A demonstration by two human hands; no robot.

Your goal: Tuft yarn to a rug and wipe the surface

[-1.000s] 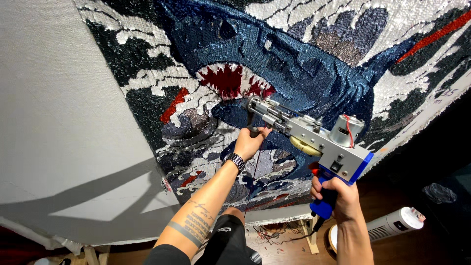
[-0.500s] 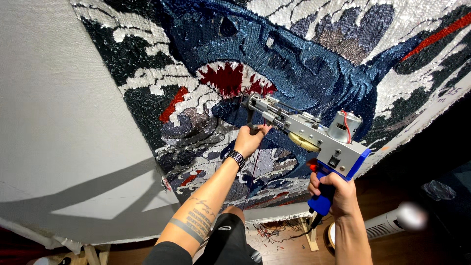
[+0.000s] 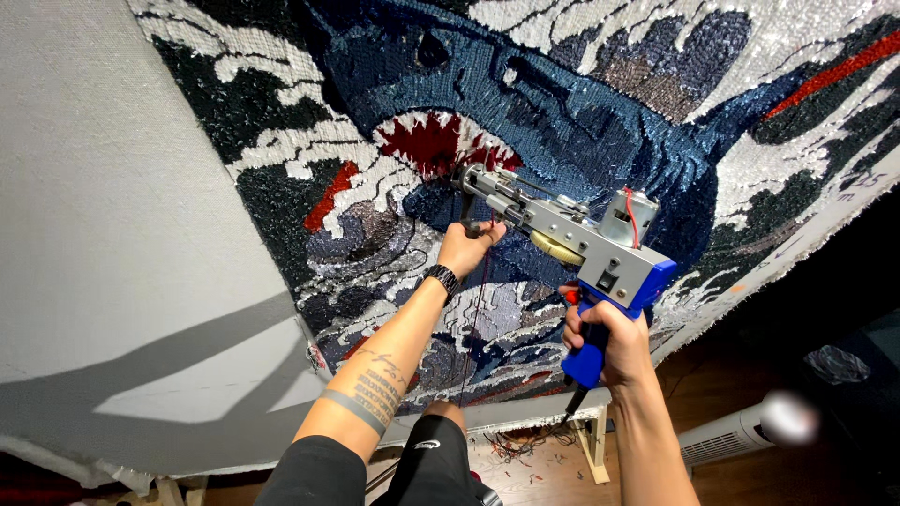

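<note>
While the right hand (image 3: 609, 342) clamps the tufting gun's (image 3: 572, 234) blue handle, left hand (image 3: 466, 248) clamps its front grip against the rug (image 3: 581, 103)

Stretched backing cloth (image 3: 112, 234) on a wooden frame, its leg (image 3: 593, 448) at 6 o'clock, carries the work. The tufted shark design (image 3: 562, 112) in blue, white, black and red covers the cloth from 12 to 4 o'clock; bare grey cloth lies at 9 o'clock. Wooden floor (image 3: 750, 478) below bears yarn scraps (image 3: 525, 440) and a white tower fan (image 3: 741, 433) at 5 o'clock.
</note>
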